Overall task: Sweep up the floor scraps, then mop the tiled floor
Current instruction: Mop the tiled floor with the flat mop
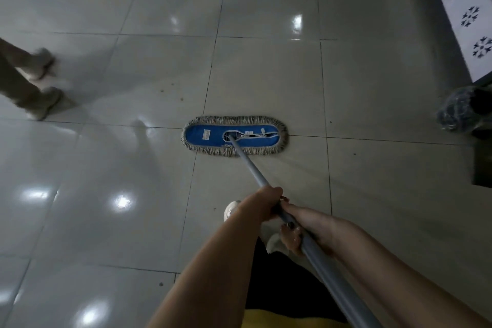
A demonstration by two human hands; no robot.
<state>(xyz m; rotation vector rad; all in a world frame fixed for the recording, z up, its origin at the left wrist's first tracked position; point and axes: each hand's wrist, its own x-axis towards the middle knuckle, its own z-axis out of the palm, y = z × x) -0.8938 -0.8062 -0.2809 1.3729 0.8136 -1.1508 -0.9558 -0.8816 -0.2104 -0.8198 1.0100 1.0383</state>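
Note:
A flat mop head (210, 135), blue on top with a grey-beige fringe, lies flat on the glossy pale tiled floor (266, 74) straight ahead of me. Its grey metal handle (251, 166) slants back toward my lower right. My left hand (266, 201) grips the handle higher toward the mop. My right hand (306, 226) grips it just behind, fingers curled around the pole. A few small dark specks (162, 91) dot the tiles beyond the mop to the left.
Another person's legs and light shoes (40, 82) stand at the left edge. A dark bundled bag (460, 112) sits at the right beside a white patterned panel (463, 5). My own light shoe (231, 209) shows under my left arm.

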